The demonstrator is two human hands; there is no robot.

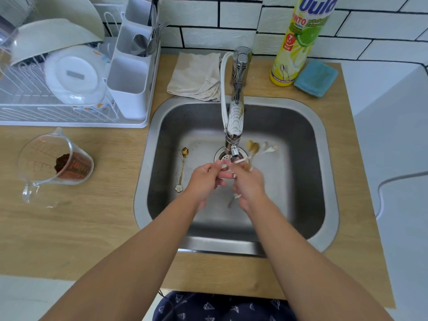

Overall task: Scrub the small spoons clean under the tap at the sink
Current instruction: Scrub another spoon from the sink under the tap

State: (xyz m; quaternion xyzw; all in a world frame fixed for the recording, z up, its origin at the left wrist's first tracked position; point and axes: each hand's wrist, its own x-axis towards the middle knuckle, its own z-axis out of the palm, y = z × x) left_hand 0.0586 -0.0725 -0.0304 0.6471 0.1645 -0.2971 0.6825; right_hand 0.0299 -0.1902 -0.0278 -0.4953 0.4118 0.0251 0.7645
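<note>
A home kitchen: steel sink (308,140) set in a wooden counter (76,228), dish rack (46,112) at ten o'clock, dish soap (298,42) at one.

One head-worn wide-angle view looks steeply down and forward, close over the sink (328,126).

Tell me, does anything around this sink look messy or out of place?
Yes. A measuring jug lies tipped on its side on the counter left of the sink, brown grounds inside it. A dirty gold spoon lies on the sink floor, brown specks scattered beside its bowl.
</note>
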